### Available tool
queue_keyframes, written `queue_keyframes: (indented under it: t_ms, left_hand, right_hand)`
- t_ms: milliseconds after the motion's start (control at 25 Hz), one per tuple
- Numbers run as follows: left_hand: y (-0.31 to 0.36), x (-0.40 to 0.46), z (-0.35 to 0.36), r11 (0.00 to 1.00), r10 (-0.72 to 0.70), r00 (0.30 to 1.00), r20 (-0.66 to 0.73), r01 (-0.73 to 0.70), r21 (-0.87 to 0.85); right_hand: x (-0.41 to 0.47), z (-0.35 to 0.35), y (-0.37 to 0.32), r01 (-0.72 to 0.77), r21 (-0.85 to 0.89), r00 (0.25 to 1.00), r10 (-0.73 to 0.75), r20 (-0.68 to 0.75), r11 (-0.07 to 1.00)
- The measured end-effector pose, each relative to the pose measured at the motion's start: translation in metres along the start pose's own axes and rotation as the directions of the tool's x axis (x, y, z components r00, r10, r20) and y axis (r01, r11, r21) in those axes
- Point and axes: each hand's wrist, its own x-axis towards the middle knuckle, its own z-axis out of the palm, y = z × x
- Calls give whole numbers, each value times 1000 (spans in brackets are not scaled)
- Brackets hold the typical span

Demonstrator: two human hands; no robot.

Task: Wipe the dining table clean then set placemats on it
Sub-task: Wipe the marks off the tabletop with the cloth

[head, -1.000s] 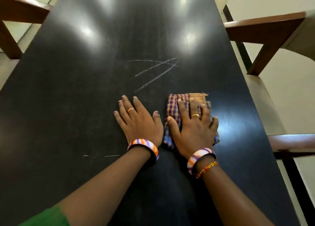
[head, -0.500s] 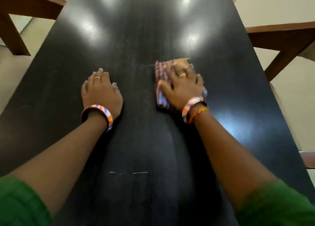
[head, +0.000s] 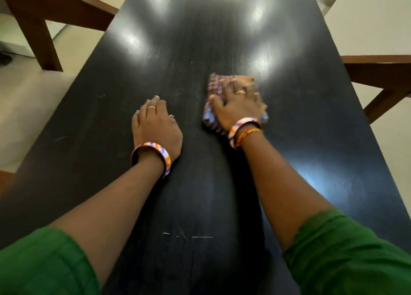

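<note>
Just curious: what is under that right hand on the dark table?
A folded checked cloth lies flat under the right hand, on the table. The part beneath the palm is covered.

A folded purple-checked cloth point(head: 213, 98), apparently blurred, was pressed flat on the glossy black surface point(head: 200, 49), right of centre.

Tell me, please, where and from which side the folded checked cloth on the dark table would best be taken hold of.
Probably the cloth's far left corner, approached from the left. The right hand lies flat over its middle and right part, so only the left strip and far edge show. The cloth lies flat on the table, so pinching that free corner from above should lift it. The left hand, resting just beside it, is nearest.
</note>
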Motion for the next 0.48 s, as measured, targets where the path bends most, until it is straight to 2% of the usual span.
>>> queue_keyframes:
  t_ms: [80, 120, 160, 200, 280, 360, 400, 480]
  left_hand:
    - [-1, 1, -3, 993, -89, 995, -48, 85, -77]
    - [-3, 1, -6, 985, -138, 989, -57, 131, -110]
    - [-9, -1, -10, 980, -161, 985, -54, 154, -126]
    - [-17, -2, -13, 982, -150, 988, -45, 144, -123]
    - [-43, -3, -24, 992, -81, 997, -19, 78, -98]
    - [-74, -2, -38, 994, -70, 997, -21, 68, -91]
    - [-88, -1, -44, 990, -110, 993, -40, 106, -89]
    - [-106, 0, -50, 965, -258, 961, -100, 251, -77]
  right_hand:
    - [-45, 5, -24, 241, -10, 970, -241, 4, 970]
    - [-71, 3, -20, 315, -14, 949, -315, 6, 949]
    - [-93, 0, -6, 325, -20, 946, -325, -7, 945]
    - [-105, -3, 16, 268, -30, 963, -269, -28, 963]
    - [-95, -14, 63, 47, -54, 996, -51, -70, 997]
    - [-59, -25, 88, -213, -43, 976, 211, -44, 976]
    - [-40, -28, 83, -290, -34, 957, 289, -30, 957]
    - [-7, -20, 49, -318, 1, 948, 318, -28, 948]
